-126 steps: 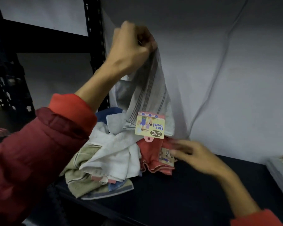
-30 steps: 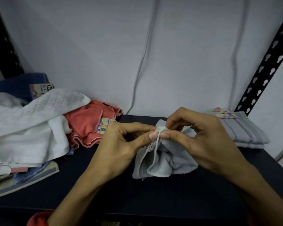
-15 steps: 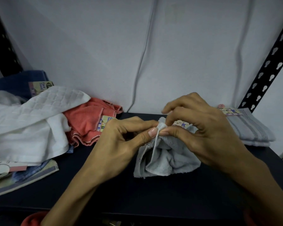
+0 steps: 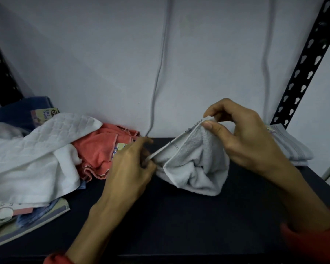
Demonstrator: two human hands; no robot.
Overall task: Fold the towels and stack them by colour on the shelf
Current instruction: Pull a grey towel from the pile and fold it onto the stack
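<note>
The dark shelf [image 4: 179, 221] runs beneath both hands. To the left of the left hand [image 4: 130, 168] lies the unfolded pile, a white towel [image 4: 32, 149] draped over a coral towel [image 4: 97, 151]. Behind the right hand [image 4: 250, 141] sits a folded grey stack [image 4: 293, 149], partly hidden by it.

Between the hands hangs the grey towel [image 4: 192, 164], its lower bulk slumped on the shelf. The left hand pinches one end of its hem, the right hand pinches the other end higher up, and the edge is stretched taut between them.

The cloth looks light, soft and limp. It will likely sag wherever unsupported, so corners and the stitched hem seem the surest places to hold.
</note>
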